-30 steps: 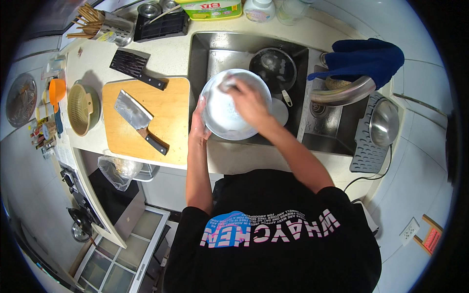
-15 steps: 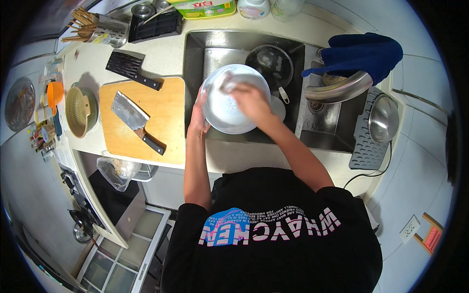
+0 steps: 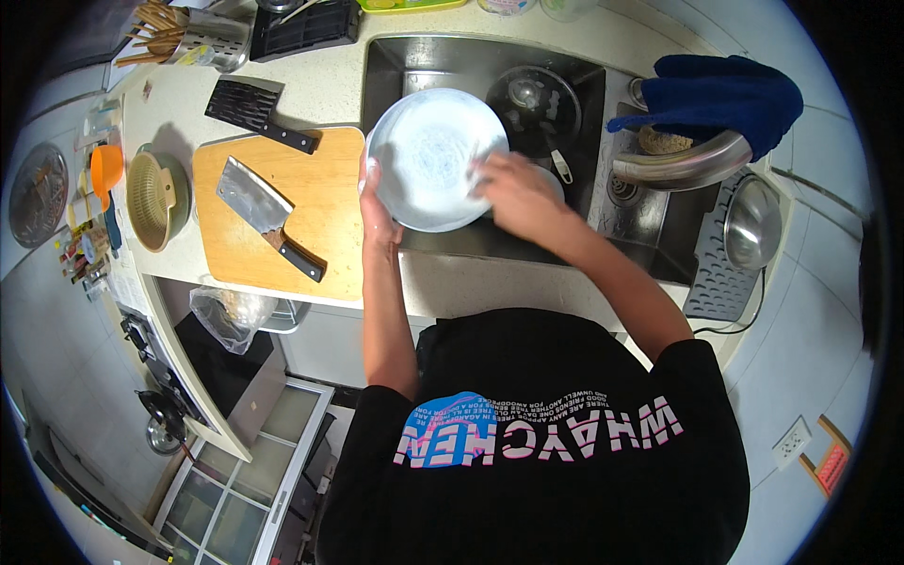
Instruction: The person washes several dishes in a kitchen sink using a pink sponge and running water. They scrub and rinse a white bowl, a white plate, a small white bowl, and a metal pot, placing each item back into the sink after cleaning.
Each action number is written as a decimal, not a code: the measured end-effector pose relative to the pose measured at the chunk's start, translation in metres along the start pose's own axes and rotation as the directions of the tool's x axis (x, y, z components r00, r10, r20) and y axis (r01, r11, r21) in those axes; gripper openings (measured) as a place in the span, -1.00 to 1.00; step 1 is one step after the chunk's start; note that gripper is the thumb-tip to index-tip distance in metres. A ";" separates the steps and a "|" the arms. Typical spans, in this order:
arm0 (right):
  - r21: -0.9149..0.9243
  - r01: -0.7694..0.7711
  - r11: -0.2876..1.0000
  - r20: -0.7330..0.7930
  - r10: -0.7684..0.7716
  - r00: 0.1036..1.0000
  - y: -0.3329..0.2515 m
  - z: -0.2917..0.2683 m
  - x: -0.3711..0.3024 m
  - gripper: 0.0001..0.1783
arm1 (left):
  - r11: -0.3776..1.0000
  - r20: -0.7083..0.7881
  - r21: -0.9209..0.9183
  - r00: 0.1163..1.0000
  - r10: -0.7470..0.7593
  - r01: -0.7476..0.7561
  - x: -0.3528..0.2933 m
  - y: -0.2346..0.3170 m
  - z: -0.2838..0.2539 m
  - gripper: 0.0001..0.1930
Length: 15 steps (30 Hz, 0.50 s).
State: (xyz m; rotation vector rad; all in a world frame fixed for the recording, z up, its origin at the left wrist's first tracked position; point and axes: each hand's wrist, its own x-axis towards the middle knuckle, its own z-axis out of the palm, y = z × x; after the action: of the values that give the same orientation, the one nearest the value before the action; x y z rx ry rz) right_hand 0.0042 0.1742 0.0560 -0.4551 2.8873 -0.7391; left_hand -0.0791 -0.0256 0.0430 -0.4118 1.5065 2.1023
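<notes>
A round white plate (image 3: 435, 155) with soapy swirls across its face is tilted up over the left sink basin. My left hand (image 3: 379, 209) grips its left rim, thumb on the front side. At the plate's right edge is my right hand (image 3: 523, 196), its fingers curled and slightly blurred; whatever they hold is hidden. Behind the plate, a dark round pan or lid (image 3: 537, 108) with a pale handle lies in the steel sink (image 3: 395, 71). Another white dish (image 3: 549, 181) partly shows under my right hand.
Left of the sink, one cleaver (image 3: 254, 200) lies on a wooden board (image 3: 221, 250), and a black-bladed cleaver (image 3: 243, 102) overlaps the board's far edge. A beige strainer (image 3: 151, 202) stands farther left. The steel faucet (image 3: 683, 169), draped with blue cloth (image 3: 720, 104), and a metal bowl (image 3: 751, 221) are right.
My right hand has moved from the middle of the plate to its right edge. The plate is now turned more toward the view, and the whole view has shifted slightly.
</notes>
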 end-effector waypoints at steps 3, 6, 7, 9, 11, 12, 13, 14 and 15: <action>0.066 -0.009 0.998 0.167 -0.002 0.986 -0.010 0.006 0.006 -0.66 | 0.999 -0.037 -0.020 0.999 0.028 -0.029 0.001 -0.003 0.002 -0.47; -0.178 -0.174 0.968 -0.041 0.169 0.985 0.021 0.001 0.012 -0.74 | 0.999 -0.113 0.006 0.993 0.032 -0.032 -0.004 -0.004 0.010 -0.49; -0.082 -0.090 0.993 0.021 0.092 0.996 0.016 0.009 0.009 -0.75 | 0.999 -0.082 0.002 0.996 0.035 -0.035 -0.002 -0.007 0.007 -0.49; 0.125 0.065 0.990 0.128 -0.081 0.988 -0.002 0.025 -0.002 -0.76 | 0.999 -0.021 -0.010 0.999 0.038 -0.039 0.000 -0.013 -0.002 -0.50; 0.029 -0.076 0.997 0.052 0.075 0.996 0.023 0.026 0.001 -0.73 | 0.997 -0.018 0.025 0.998 0.067 -0.066 0.000 -0.016 -0.001 -0.46; 0.031 -0.131 0.991 -0.021 0.132 0.991 0.027 0.023 0.004 -0.71 | 0.995 -0.040 0.045 0.995 0.088 -0.087 0.001 -0.018 -0.002 -0.44; 0.036 -0.187 0.982 -0.092 0.190 0.977 0.027 0.022 0.006 -0.69 | 0.992 -0.061 0.064 0.992 0.110 -0.107 0.002 -0.020 -0.003 -0.42; 0.030 -0.099 0.995 0.080 0.096 0.992 0.015 0.026 0.003 -0.66 | 0.994 -0.064 0.038 0.992 0.108 -0.106 0.004 -0.022 -0.004 -0.39; 0.240 0.090 0.967 -0.005 -0.091 0.996 0.013 0.046 -0.005 -0.66 | 0.995 -0.033 0.043 0.995 0.095 -0.094 0.005 -0.022 -0.005 -0.40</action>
State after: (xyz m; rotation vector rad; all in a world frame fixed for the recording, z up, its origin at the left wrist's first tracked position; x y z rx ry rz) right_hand 0.0146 0.1658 0.0095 -0.5591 2.7373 -1.0830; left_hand -0.0712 -0.0233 0.0215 -0.3705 1.6162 2.1423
